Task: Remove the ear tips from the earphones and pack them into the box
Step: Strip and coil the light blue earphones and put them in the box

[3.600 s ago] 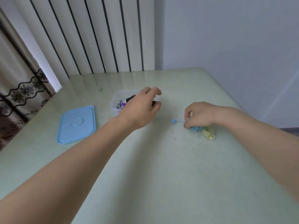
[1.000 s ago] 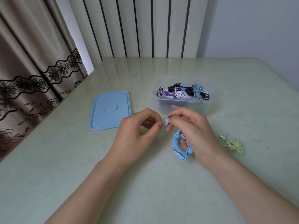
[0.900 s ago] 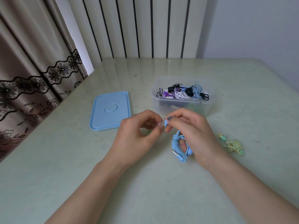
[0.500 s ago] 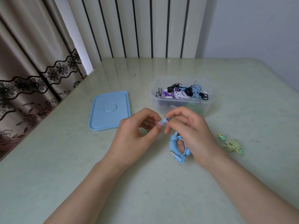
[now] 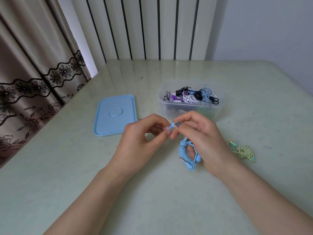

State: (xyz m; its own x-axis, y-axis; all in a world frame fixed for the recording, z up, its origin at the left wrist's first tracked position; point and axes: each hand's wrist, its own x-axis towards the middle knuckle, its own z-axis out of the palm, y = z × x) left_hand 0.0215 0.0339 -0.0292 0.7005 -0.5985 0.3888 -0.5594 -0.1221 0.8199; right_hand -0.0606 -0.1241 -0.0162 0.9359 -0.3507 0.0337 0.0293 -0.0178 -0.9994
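My right hand (image 5: 201, 141) holds a coiled light-blue pair of earphones (image 5: 187, 153), pinching one earbud between thumb and forefinger while the cable bundle hangs under the palm. My left hand (image 5: 140, 141) pinches the small translucent ear tip (image 5: 169, 128) at the end of that earbud. The two hands meet just in front of the clear plastic box (image 5: 189, 110), which holds several coiled earphones in black, white, purple and blue.
The box's blue lid (image 5: 116, 115) lies flat on the table to the left. A yellow-green pair of earphones (image 5: 242, 150) lies on the table right of my right hand. A curtain hangs past the table's left edge; a wall stands behind.
The left fingers have closed on the ear tip of the blue earbud held by the right hand. The tip now shows between the fingertips. The box and lid have not moved.
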